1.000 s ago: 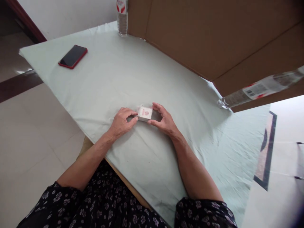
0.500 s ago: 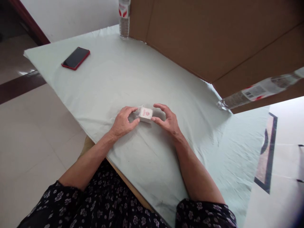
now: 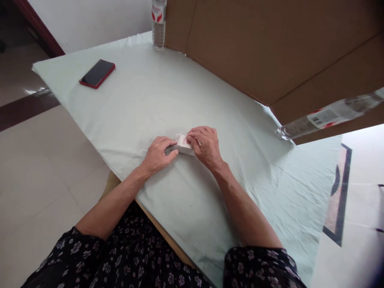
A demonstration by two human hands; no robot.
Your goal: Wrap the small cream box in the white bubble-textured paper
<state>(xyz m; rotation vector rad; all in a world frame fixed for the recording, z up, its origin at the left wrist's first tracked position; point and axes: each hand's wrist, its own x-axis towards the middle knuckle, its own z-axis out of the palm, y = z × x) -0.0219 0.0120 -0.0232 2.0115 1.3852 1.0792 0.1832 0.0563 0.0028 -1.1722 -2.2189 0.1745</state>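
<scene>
A small white box point(image 3: 186, 150) with red print on top lies on the cloth between my two hands, with what looks like clear wrapping at its left end. My left hand point(image 3: 159, 155) grips that left end between thumb and fingers. Over the box's right part, my right hand point(image 3: 205, 146) has its thumb and index finger pinched together. Whatever sits between those fingertips, if anything, is too small to make out. The right hand's fingers cover part of the red print.
A pale green cloth point(image 3: 129, 108) covers the table. A phone in a red case point(image 3: 97, 74) lies at the far left. A large cardboard panel point(image 3: 255, 48) stands behind, with one clear bottle point(image 3: 158, 30) at its left end and another bottle point(image 3: 318, 120) at its right.
My right hand has moved from the box's right side to over its top, and its spread thumb and fingers have closed into a pinch. The left hand stays almost where it was.
</scene>
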